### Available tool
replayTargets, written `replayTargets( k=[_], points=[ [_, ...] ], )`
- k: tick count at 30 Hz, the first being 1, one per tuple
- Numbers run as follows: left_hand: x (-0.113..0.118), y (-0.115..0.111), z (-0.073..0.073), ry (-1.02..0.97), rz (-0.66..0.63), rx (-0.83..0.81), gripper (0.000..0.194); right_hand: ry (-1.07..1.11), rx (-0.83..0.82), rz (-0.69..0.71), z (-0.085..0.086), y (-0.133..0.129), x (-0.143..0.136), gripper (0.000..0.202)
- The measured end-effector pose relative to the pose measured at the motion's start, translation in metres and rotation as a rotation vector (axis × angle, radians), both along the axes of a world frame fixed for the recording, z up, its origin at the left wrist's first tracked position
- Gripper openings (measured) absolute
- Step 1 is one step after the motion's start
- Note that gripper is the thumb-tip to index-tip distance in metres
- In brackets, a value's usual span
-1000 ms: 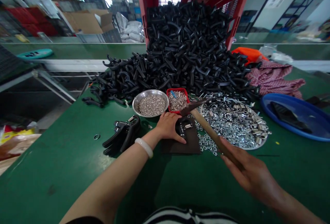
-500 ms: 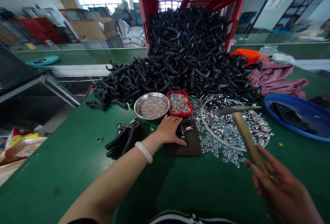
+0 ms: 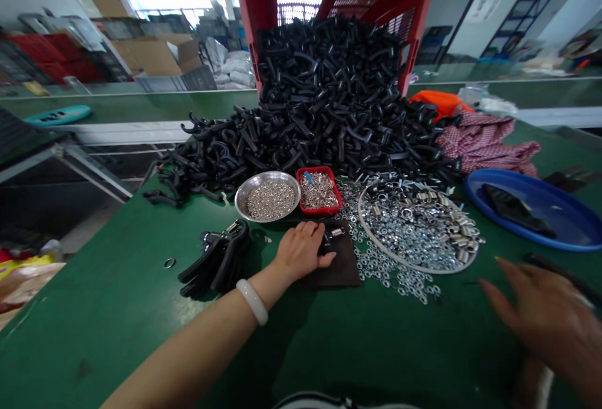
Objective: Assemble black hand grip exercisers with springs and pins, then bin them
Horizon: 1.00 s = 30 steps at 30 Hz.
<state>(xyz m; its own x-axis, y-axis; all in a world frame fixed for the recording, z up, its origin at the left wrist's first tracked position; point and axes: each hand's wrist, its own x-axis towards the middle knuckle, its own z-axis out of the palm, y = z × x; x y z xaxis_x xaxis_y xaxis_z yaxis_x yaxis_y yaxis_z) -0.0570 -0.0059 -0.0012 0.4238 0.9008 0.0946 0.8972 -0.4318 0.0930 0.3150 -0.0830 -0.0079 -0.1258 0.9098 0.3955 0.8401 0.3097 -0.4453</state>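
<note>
Black curved part (image 3: 325, 243): mostly hidden under the left hand (image 3: 301, 248), thumb and fingers closed about it. Lies on a dark rectangular plate (image 3: 347, 265), flat on the tabletop. Coil spring (image 3: 337, 232), silver, juts from the part toward the right, its coils visible. To the right, near side: long black object (image 3: 563, 276), slanting, partly behind the right hand (image 3: 545, 312), whose thumb and forefinger stand apart; contact unclear. Below that hand, a blurred brownish length (image 3: 533, 381), mostly covered.
</note>
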Motion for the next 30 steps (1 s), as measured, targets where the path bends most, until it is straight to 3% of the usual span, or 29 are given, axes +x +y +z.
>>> replayTargets(
  k=[1,2,4,6,9,12,14,16,19,21,26,30],
  points=[
    [-0.001,0.004,0.008,-0.020,-0.015,-0.013,0.058,-0.175,-0.008,-0.038,0.009,0.016,-0.031,0.051],
    [-0.002,0.008,0.017,-0.042,-0.024,-0.034,0.054,-0.255,0.002,0.009,0.016,0.033,-0.063,0.049],
    [-0.005,0.018,0.034,-0.090,-0.006,-0.111,0.053,-0.221,-0.026,0.318,0.024,0.067,-0.121,0.046],
    [-0.007,0.030,0.048,-0.141,0.042,-0.259,0.062,-0.082,-0.031,0.468,0.025,0.096,-0.162,0.031],
    [-0.011,0.050,0.054,-0.279,0.135,-0.599,0.073,0.106,-0.174,0.459,0.016,0.124,-0.185,0.017],
    [-0.010,0.070,0.043,-0.377,0.205,-0.857,0.073,0.162,-0.309,0.425,0.002,0.135,-0.181,0.017],
    [-0.007,0.078,0.033,-0.305,0.248,-0.800,0.068,0.138,-0.351,0.413,-0.004,0.136,-0.179,0.015],
    [-0.005,0.079,0.024,-0.176,0.319,-0.624,0.061,0.081,-0.380,0.390,-0.006,0.135,-0.181,0.013],
    [-0.004,0.065,0.017,-0.020,0.395,-0.390,0.059,-0.052,-0.401,0.356,-0.005,0.134,-0.188,0.011],
    [-0.006,0.050,0.016,0.006,0.364,-0.265,0.059,-0.135,-0.386,0.332,-0.004,0.134,-0.191,0.010],
    [-0.011,0.021,0.009,-0.087,0.113,-0.231,0.088,-0.267,-0.378,0.329,0.003,0.137,-0.192,0.009],
    [-0.010,0.018,-0.002,-0.134,0.157,-0.215,0.088,-0.358,-0.347,0.355,0.018,0.160,-0.198,0.014]
  ],
)
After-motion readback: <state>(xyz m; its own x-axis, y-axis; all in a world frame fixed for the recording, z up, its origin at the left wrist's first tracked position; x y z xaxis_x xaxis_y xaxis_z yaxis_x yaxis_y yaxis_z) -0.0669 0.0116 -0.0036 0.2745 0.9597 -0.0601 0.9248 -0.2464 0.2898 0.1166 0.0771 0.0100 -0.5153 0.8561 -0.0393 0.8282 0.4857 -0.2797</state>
